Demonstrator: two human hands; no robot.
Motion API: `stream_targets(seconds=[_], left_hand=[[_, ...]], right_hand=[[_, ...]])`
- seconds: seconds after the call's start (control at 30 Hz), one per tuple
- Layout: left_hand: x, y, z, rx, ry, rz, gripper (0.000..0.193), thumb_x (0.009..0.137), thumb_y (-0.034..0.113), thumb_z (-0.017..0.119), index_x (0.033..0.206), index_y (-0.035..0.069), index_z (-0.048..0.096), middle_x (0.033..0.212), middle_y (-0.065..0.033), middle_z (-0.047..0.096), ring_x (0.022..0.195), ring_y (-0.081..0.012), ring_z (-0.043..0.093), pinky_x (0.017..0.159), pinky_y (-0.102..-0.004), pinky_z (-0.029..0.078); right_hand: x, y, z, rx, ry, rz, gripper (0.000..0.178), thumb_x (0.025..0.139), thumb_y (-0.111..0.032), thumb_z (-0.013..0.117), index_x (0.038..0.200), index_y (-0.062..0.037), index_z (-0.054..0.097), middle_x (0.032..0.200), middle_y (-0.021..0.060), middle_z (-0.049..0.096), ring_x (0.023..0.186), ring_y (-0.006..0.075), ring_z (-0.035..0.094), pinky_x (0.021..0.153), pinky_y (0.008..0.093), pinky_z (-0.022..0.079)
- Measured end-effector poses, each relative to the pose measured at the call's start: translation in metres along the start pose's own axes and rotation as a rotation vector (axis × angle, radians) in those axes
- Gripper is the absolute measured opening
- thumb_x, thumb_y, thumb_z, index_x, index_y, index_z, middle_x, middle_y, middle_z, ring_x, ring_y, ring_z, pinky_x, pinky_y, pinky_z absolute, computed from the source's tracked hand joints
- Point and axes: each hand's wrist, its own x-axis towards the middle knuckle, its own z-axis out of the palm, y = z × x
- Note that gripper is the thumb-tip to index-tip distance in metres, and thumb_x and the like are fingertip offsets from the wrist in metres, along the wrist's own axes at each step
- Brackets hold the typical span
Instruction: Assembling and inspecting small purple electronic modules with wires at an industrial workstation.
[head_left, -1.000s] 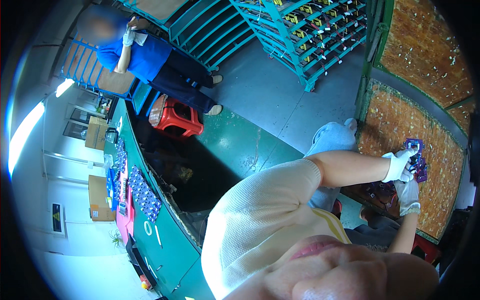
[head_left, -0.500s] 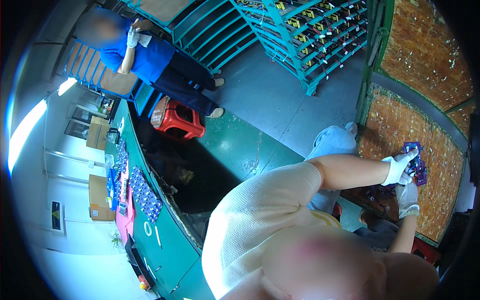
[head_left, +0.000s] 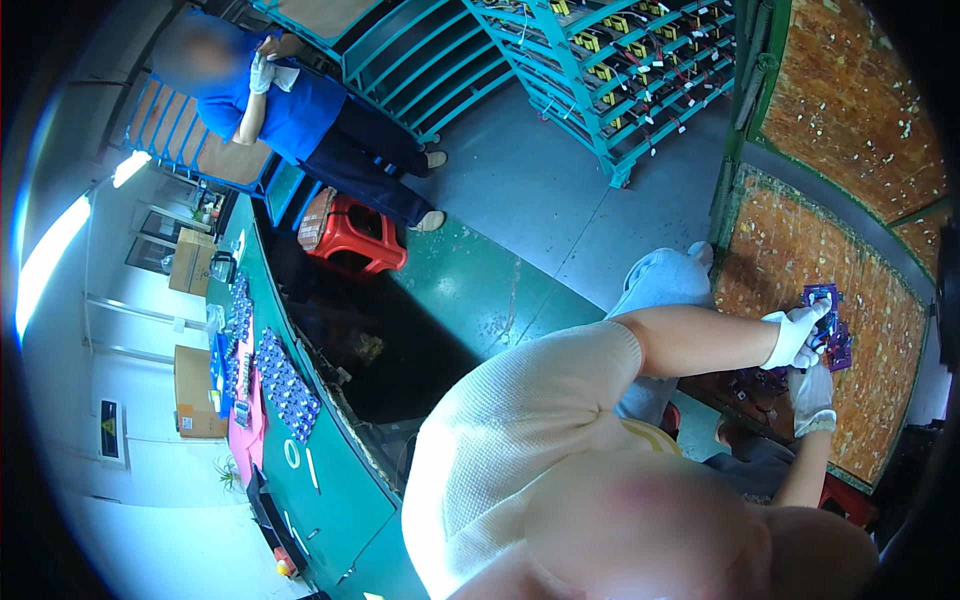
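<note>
My left hand (head_left: 793,340), in a white glove, reaches across to the wooden board surface at the right. Its fingers are closed on a purple circuit board (head_left: 820,293) with small parts on it. Just below, my right hand (head_left: 812,398), also gloved in white, has its fingers bent together against the left fingers. The fingertips are partly hidden, and what they hold does not show. Beside them lies a second purple circuit board piece (head_left: 840,352); whether the two are joined cannot be made out. Dark purple boards with wires (head_left: 757,384) lie left of my right hand.
A speckled wooden work surface (head_left: 780,235) lies under the boards. Behind stands a teal rack (head_left: 590,100) filled with wired parts. A person in blue (head_left: 300,115) stands far left near a red stool (head_left: 360,235). A green bench (head_left: 345,500) carries rows of purple boards (head_left: 285,385).
The view has shifted very slightly. My hands stay at the purple circuit boards with almost no visible movement.
</note>
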Motion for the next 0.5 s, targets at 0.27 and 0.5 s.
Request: stream_targets(seconds=[0.27, 0.5], left_hand=[[-0.007, 0.004, 0.001, -0.004, -0.014, -0.015, 0.055, 0.076, 0.063, 0.049, 0.080, 0.009, 0.044, 0.063, -0.0056, 0.050, 0.041, -0.0179, 0.044, 0.039, -0.0293, 0.038], [-0.018, 0.009, 0.001, 0.052, -0.093, -0.005, 0.056, 0.077, 0.066, 0.045, 0.077, 0.011, 0.044, 0.054, -0.0031, 0.045, 0.034, -0.0120, 0.030, 0.032, -0.0252, 0.022]], right_hand=[[0.002, 0.001, -0.001, -0.046, -0.091, 0.039, 0.021, 0.077, -0.021, 0.050, 0.083, -0.0030, 0.058, 0.078, 0.0218, 0.061, 0.075, 0.0385, 0.058, 0.064, 0.0458, 0.046], [-0.002, -0.019, -0.017, 0.026, -0.098, 0.027, 0.022, 0.078, -0.020, 0.050, 0.088, -0.0006, 0.055, 0.080, 0.0237, 0.059, 0.076, 0.0395, 0.057, 0.065, 0.0473, 0.045]])
